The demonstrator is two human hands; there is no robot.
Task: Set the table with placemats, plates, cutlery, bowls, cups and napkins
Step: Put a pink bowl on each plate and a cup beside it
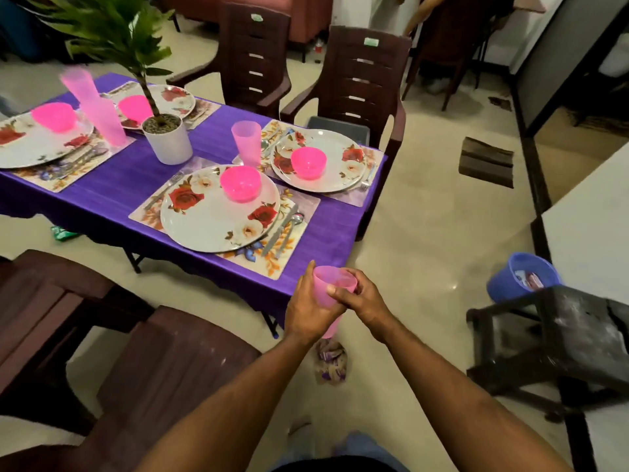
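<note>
Counter point(211, 155) under purple cloth carries four flowered placemats, four rose-patterned plates, four bright pink bowls. Pink cups number three standing, perhaps; the far one is blurred. A fourth translucent pink cup point(332, 288) hangs off the near corner, gripped by the left hand point(308, 310), its rim pinched by the right hand point(362, 296).

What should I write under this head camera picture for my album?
Both hands hold a pink cup beside the purple table.
</note>
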